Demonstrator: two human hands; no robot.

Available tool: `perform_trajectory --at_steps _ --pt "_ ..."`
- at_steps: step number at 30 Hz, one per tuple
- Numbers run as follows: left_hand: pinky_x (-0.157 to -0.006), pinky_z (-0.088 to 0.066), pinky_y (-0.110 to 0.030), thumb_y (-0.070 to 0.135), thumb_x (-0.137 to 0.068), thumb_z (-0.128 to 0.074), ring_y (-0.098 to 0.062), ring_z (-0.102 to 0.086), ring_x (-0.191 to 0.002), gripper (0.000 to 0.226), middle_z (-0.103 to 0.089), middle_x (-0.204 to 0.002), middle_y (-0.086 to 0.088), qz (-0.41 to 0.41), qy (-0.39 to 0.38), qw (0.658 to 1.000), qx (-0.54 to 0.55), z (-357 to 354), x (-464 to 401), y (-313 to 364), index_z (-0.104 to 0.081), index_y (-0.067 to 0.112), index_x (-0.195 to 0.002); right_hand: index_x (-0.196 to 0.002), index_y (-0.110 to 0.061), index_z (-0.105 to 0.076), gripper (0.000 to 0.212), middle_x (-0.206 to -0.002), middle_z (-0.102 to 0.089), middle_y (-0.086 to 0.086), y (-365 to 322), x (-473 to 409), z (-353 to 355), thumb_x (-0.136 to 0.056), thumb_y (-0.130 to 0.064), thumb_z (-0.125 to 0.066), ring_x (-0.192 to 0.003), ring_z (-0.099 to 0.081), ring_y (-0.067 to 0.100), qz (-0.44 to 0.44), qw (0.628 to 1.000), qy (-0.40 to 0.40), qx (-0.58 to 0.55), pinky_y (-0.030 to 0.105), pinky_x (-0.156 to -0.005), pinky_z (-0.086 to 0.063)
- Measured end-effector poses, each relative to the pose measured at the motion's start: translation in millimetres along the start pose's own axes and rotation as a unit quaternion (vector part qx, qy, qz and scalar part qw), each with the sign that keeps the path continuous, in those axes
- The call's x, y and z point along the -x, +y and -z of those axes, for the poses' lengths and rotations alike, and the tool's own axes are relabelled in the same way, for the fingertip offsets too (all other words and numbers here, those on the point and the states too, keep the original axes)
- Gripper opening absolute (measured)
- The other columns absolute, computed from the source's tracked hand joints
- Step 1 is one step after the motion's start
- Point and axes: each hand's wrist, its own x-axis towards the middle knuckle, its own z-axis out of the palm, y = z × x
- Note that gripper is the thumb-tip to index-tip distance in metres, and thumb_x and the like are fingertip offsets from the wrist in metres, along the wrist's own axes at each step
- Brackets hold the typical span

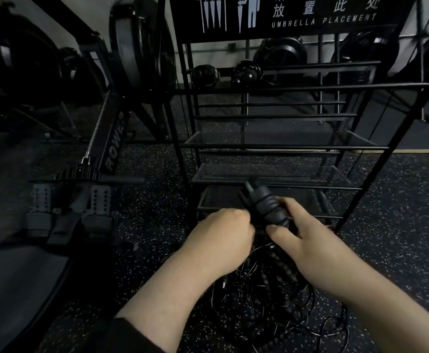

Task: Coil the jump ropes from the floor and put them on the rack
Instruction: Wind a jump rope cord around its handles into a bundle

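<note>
The right hand [302, 233] is clamped on the jump rope handles [264, 202], thumb and fingers curled round the ribbed black grips, which point up and away toward the rack [284, 149]. The left hand [221, 233] sits just beside them, fingers curled inward against the bundle; whether it pinches the cord itself cannot be told, since its fingertips are hidden. Below both hands the rest of the jump ropes [272, 296] lies in a loose tangle on the speckled floor [399, 212], thin cords crossing a thicker beaded length.

To coil well, the person would likely keep the handles together in the right hand as an anchor and draw one cord free at a time with the left, making even loops rather than lifting the whole knot.

The rack stands directly ahead, its lower mesh shelves bare, with an umbrella sign [297, 14] on top. A rowing machine [101, 154] lies to the left, well clear. The main hindrance appears to be the tangle itself, and the dim light that hides where cords cross
</note>
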Motion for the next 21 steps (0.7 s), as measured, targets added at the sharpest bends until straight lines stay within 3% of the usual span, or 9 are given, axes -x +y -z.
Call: perform_trajectory --at_steps 3,5,7,11,14,16,19,21 --pt "-0.071 -0.043 -0.037 0.03 -0.104 -0.042 -0.033 -0.063 -0.094 0.021 -0.066 -0.102 -0.009 -0.008 -0.021 0.998 -0.06 0 3 2 -0.052 0.02 -0.088 -0.113 -0.05 -0.047 0.022 -0.082 -0.073 0.002 9 -4 -3 -0.097 -0.039 -0.057 -0.073 -0.07 0.024 -0.036 0.994 0.006 0.099 0.044 -0.07 -0.058" --pt "-0.073 -0.048 -0.038 0.035 -0.105 -0.043 -0.03 -0.063 -0.091 0.026 -0.065 -0.096 -0.004 -0.035 -0.02 0.997 -0.072 1 4 3 -0.053 0.021 -0.084 -0.124 -0.045 -0.044 0.033 -0.084 -0.071 -0.003 18 -7 0 -0.096 -0.042 -0.06 -0.075 -0.068 0.018 -0.068 0.982 0.0 0.176 0.041 -0.074 -0.058" --pt "-0.07 -0.05 -0.038 0.038 -0.104 -0.045 -0.025 -0.062 -0.082 0.03 -0.063 -0.086 0.001 -0.072 -0.014 0.994 -0.079 3 4 3 -0.054 0.021 -0.082 -0.138 -0.046 -0.04 0.049 -0.088 -0.067 -0.005 20 -8 2 -0.094 -0.044 -0.062 -0.071 -0.063 0.012 -0.088 0.97 -0.039 0.222 0.032 -0.067 -0.051" --pt "-0.055 -0.035 -0.03 0.045 -0.099 -0.057 -0.007 -0.05 -0.063 0.027 -0.057 -0.07 0.007 -0.118 -0.011 0.993 -0.023 14 6 -1 -0.061 0.024 -0.084 -0.144 -0.049 -0.038 0.058 -0.076 -0.064 -0.009 12 -3 6 -0.092 -0.046 -0.064 -0.051 -0.053 0.006 -0.065 0.952 -0.14 0.263 0.019 -0.048 -0.038" --pt "-0.052 -0.033 -0.028 0.048 -0.093 -0.066 -0.007 -0.043 -0.054 0.03 -0.055 -0.061 0.008 -0.131 -0.024 0.989 0.06 21 9 -8 -0.059 0.023 -0.078 -0.138 -0.052 -0.045 0.054 -0.069 -0.063 -0.003 8 2 8 -0.088 -0.044 -0.064 -0.051 -0.052 0.013 -0.047 0.95 -0.217 0.221 0.027 -0.051 -0.043" --pt "-0.051 -0.032 -0.03 0.044 -0.092 -0.071 -0.006 -0.038 -0.05 0.028 -0.053 -0.056 0.007 -0.134 -0.055 0.979 0.142 23 12 -11 -0.061 0.022 -0.077 -0.125 -0.054 -0.053 0.044 -0.078 -0.069 -0.004 3 6 9 -0.084 -0.043 -0.065 -0.06 -0.058 0.013 -0.032 0.947 -0.265 0.178 0.03 -0.062 -0.05" --pt "-0.05 -0.029 -0.028 0.033 -0.093 -0.073 -0.01 -0.035 -0.05 0.024 -0.049 -0.052 0.006 -0.137 -0.08 0.952 0.263 28 15 -14 -0.064 0.02 -0.075 -0.107 -0.036 -0.07 0.026 -0.073 -0.057 -0.01 -7 13 10 -0.089 -0.018 -0.067 -0.064 -0.048 0.008 0.005 0.946 -0.322 0.037 0.025 -0.061 -0.04" --pt "-0.048 -0.031 -0.02 0.029 -0.095 -0.07 -0.007 -0.037 -0.046 0.024 -0.05 -0.051 0.004 -0.137 -0.088 0.941 0.298 31 18 -15 -0.064 0.019 -0.074 -0.109 -0.03 -0.074 0.026 -0.073 -0.055 -0.006 -10 16 13 -0.091 -0.012 -0.069 -0.064 -0.045 0.008 0.025 0.942 -0.334 -0.001 0.022 -0.06 -0.037"
